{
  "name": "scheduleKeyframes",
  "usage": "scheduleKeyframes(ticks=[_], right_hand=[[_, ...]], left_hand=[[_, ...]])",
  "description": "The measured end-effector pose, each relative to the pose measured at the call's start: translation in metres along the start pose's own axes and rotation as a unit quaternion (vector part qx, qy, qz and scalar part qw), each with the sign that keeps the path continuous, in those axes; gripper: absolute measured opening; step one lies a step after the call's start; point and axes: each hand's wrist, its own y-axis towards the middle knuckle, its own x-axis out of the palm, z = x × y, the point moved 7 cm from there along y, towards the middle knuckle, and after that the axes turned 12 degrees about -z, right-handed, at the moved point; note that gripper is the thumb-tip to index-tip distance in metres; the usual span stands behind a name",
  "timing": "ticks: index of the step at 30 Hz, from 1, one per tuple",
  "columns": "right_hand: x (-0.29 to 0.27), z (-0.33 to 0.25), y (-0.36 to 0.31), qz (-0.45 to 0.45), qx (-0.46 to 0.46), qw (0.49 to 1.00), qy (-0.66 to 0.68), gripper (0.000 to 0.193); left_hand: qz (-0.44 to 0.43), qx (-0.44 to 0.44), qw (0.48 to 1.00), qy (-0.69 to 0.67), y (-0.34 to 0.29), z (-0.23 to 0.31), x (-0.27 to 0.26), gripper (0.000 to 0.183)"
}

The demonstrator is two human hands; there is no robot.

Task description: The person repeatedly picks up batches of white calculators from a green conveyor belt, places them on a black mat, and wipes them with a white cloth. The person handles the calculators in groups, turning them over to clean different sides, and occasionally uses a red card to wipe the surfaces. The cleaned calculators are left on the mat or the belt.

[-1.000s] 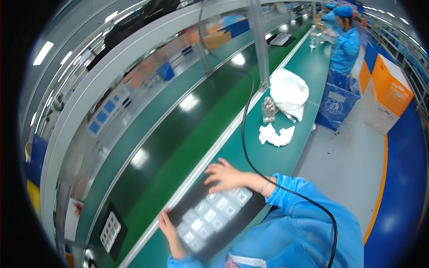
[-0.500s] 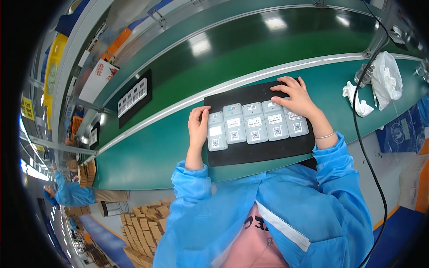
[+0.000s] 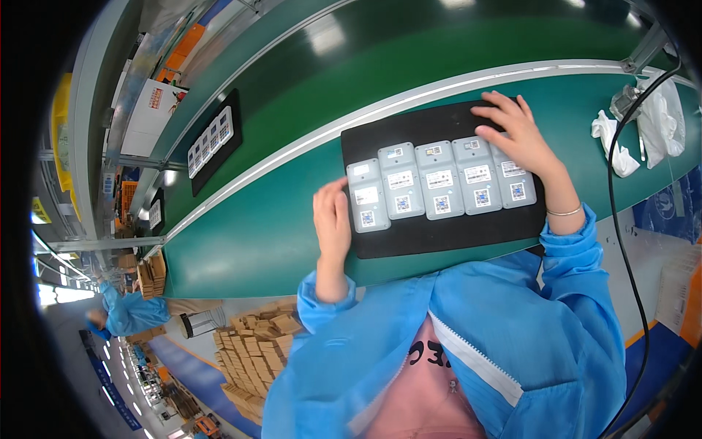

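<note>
Several flat grey plastic devices (image 3: 440,179) lie side by side in a row on a black rectangular mat (image 3: 431,240). White labels and blue-and-white square codes mark the sides facing up. My left hand (image 3: 333,223) is at the mat's left edge, its fingers loosely bent and its fingertips beside the leftmost device; whether they touch the mat I cannot tell. Over the mat's far right part, my right hand (image 3: 521,139) has its fingers spread and holds nothing. It partly covers the top of the rightmost device.
Mat and devices rest on a green worktop (image 3: 248,252). Beyond a pale rail (image 3: 292,157), a green conveyor surface carries another black mat (image 3: 232,139) with similar devices. White plastic bags (image 3: 662,121) lie at right; a black cable (image 3: 613,175) hangs in front. Stacked cartons (image 3: 256,351) and a person (image 3: 135,311) are at lower left.
The whole view has shifted. Relative to the mat, my left hand has slid from near its far left corner toward me along the edge. My right hand's fingers are more spread.
</note>
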Motion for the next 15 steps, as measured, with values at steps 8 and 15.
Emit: scheduleKeyframes(ticks=[8,15], right_hand=[[-0.042,0.056,-0.025,0.075,0.233,0.967,-0.069,0.026],[-0.017,0.046,-0.011,0.091,0.206,0.952,-0.206,0.024]], left_hand=[[-0.135,0.02,0.98,0.142,-0.032,0.018,0.01,0.1],[-0.124,-0.001,0.986,0.112,-0.031,0.012,0.011,0.099]])
